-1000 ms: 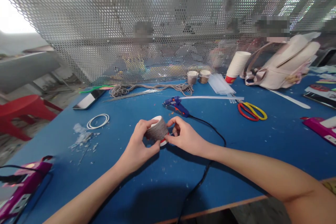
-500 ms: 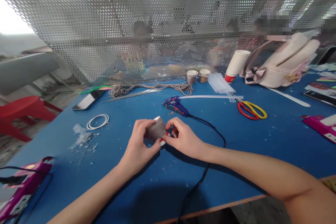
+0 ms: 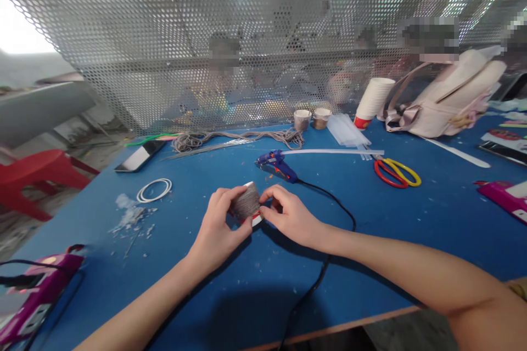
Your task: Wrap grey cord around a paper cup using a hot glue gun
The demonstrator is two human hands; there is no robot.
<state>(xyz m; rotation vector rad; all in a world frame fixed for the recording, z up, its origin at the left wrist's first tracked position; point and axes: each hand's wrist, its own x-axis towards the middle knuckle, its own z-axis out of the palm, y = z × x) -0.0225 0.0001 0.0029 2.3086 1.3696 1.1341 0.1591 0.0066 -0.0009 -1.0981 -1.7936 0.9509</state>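
Observation:
A small paper cup (image 3: 247, 203) lies tilted on its side, wound with grey cord over most of its wall. Part of its red and white surface shows bare at the near end. My left hand (image 3: 218, 222) is closed round the cup from the left, thumb below and fingers above. At the cup's right side, the thumb and index finger of my right hand (image 3: 288, 214) are pinched together against the cord-wrapped wall. What lies between those fingertips is too small to make out. Just beyond the hands, a blue hot glue gun (image 3: 276, 164) rests on the table with a long glue stick in its back.
Grey cord (image 3: 189, 141), two wrapped cups (image 3: 302, 119), stacked paper cups (image 3: 374, 101), scissors (image 3: 397, 172) and a pale backpack (image 3: 448, 98) line the back. A phone (image 3: 139, 157), white rings (image 3: 154, 191) and a power strip (image 3: 41, 296) are left. A black cable (image 3: 325, 269) runs under my right forearm.
My right fingertips have shifted slightly up at the cup's side, and more of its red and white end shows. My left hand keeps its hold.

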